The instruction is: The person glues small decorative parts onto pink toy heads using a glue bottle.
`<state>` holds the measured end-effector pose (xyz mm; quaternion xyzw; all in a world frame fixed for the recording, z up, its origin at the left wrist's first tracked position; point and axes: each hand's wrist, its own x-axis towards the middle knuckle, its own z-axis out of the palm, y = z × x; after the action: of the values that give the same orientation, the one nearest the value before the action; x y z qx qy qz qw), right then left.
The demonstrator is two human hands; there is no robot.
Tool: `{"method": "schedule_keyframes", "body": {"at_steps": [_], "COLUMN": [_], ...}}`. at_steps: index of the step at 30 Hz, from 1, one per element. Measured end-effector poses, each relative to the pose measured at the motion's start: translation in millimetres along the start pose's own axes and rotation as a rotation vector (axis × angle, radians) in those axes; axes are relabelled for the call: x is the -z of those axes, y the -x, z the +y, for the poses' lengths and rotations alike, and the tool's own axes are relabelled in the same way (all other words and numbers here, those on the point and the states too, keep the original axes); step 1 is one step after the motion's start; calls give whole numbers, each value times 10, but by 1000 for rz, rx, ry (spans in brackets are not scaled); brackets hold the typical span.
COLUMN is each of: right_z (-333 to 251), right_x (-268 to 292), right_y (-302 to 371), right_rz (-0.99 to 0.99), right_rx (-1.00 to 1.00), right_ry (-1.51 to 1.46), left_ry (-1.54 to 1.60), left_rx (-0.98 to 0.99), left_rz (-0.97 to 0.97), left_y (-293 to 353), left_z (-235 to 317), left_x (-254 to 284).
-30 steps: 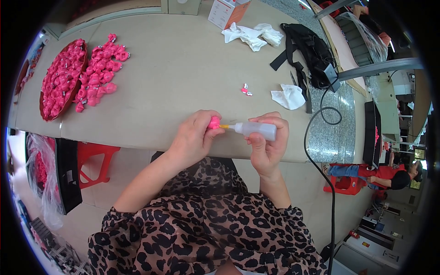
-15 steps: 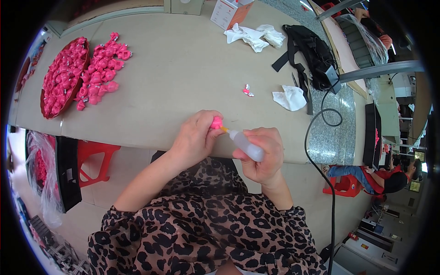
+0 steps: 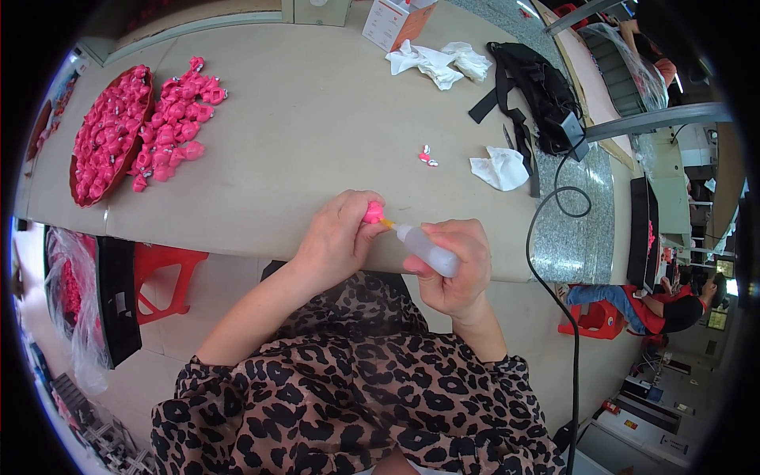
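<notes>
Between the fingertips of my left hand (image 3: 336, 233) is a small pink plastic piece (image 3: 374, 212). My right hand (image 3: 459, 267) is wrapped round a translucent squeeze bottle (image 3: 430, 252), tilted so its orange-yellow nozzle tip (image 3: 387, 224) meets the pink piece; whether anything flows out is too small to tell. Both hands are at the table's near edge. A little farther off, a tiny pink and white part (image 3: 427, 156) lies alone on the table.
A reddish round tray (image 3: 77, 190) of pink pieces stands at the left, with a loose pile (image 3: 178, 119) beside it. White tissues (image 3: 500, 169), a black bag (image 3: 530, 87) and a box (image 3: 396, 22) lie to the right. A black cable (image 3: 538, 273) hangs off the edge.
My hands, the pink piece and the bottle stay nearly where they were. At the far right, a seated person has shifted an arm.
</notes>
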<state>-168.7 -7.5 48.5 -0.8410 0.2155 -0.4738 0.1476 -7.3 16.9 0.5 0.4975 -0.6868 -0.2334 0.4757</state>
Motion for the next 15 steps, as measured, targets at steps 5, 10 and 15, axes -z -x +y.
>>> {"method": "schedule_keyframes", "body": {"at_steps": [5, 10, 15], "right_z": [9, 44, 57], "right_x": [37, 24, 7], "right_y": [53, 68, 84], "right_rz": [75, 121, 125], "right_rx": [-71, -130, -143], "right_ry": [-80, -139, -173], "left_ry": [-2, 4, 3], "left_rx": [15, 8, 10], "left_rz": [-6, -7, -4], "left_y": [-1, -4, -4], "left_z": [17, 23, 17], "left_x": [9, 13, 6]}}
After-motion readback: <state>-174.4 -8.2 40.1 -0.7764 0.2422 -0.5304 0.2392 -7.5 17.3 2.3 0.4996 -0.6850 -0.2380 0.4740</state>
